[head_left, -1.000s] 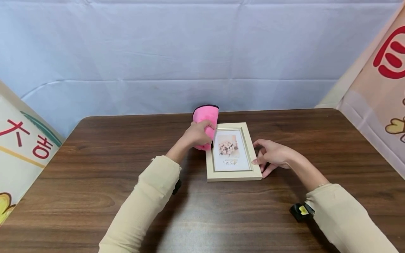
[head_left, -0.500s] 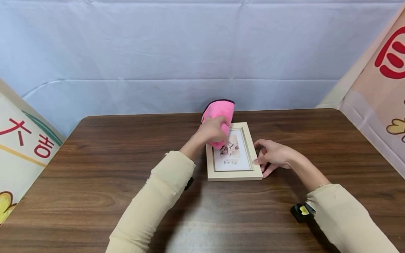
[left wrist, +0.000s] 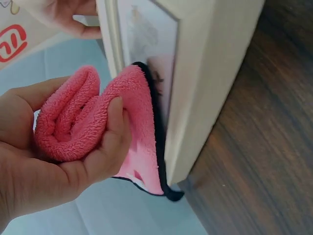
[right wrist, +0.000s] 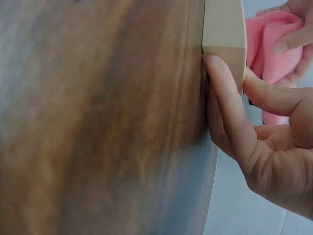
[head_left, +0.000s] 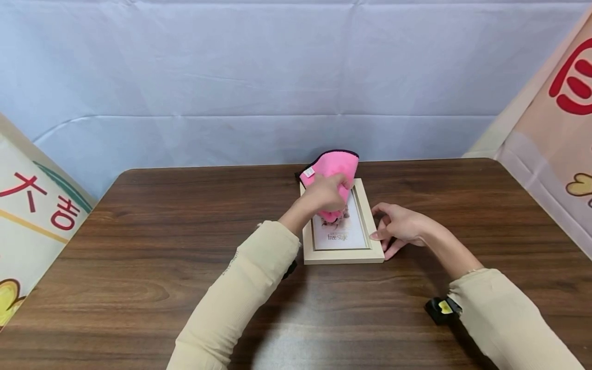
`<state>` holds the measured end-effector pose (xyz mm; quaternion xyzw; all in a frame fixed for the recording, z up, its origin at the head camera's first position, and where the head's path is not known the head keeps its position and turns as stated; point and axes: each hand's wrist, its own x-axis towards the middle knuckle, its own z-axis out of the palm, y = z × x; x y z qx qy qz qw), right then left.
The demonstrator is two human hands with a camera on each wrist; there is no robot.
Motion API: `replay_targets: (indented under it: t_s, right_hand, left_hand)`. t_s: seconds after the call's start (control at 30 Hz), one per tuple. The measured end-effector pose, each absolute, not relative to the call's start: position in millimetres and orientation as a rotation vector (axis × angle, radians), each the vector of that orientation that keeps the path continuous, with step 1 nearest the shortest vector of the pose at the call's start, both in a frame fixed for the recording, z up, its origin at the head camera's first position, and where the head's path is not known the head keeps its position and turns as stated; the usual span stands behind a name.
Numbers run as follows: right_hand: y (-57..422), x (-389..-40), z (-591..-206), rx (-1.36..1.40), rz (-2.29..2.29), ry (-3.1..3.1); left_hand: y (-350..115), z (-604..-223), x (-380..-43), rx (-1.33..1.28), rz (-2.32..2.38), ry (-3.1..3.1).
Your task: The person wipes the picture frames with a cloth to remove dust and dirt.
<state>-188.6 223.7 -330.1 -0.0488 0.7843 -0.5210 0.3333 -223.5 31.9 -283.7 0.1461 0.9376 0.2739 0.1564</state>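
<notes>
the left hand (head_left: 326, 194) and its cloth (head_left: 334, 165) cover the top of the frame (head_left: 342, 254) from the head view; most of the flower print is hidden, only "free style" reads below. the right hand (head_left: 399, 226) hides part of the frame's right edge, and its fingertips go out of sight behind that edge. both wrist views cut the frame off at the picture edge, and the print there is too blurred to read. the side boards (head_left: 32, 205) are cropped.

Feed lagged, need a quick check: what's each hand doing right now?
Left hand: grips the bunched pink cloth on the picture frame.
Right hand: holds nothing, fingers against the frame's right edge.
</notes>
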Motion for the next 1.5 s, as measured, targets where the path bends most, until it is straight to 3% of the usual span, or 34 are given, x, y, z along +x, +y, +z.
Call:
replay_targets:
  t_s: [0.6, 1.17, 1.5]
  right_hand:
    - [223, -189, -332, -0.122, -1.358, 2.048]
    - [225, -190, -334, -0.115, -1.357, 2.051]
    - [226, -190, -335, -0.115, -1.367, 2.050]
  left_hand:
    - [27, -301, -228, 0.213, 0.791, 2.635]
    - [55, -303, -224, 0.320, 0.642, 2.677]
    - [47, -304, -228, 0.317, 0.668, 2.652]
